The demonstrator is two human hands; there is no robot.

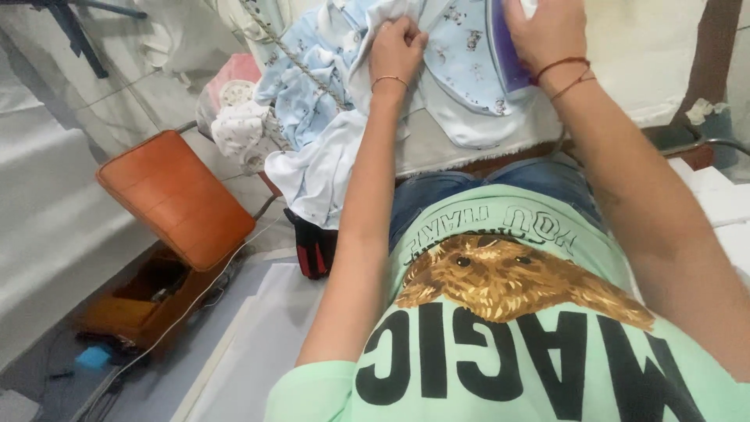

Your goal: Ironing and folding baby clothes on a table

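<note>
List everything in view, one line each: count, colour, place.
Pale blue printed baby garment: one, spread on the board at top centre.
Purple iron: one, on the garment, partly under the right hand.
Heap of white and blue baby clothes: one pile, hanging off the board's left end.
White padded ironing board: one, across the top.
Orange cushioned stool: one, left on the floor.
Black and red glove-like item: one, below the heap.
Left hand: fingers pinching the garment.
Right hand: on the iron.

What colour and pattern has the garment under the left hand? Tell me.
Head view: the garment is pale blue with small printed animal figures.
</note>
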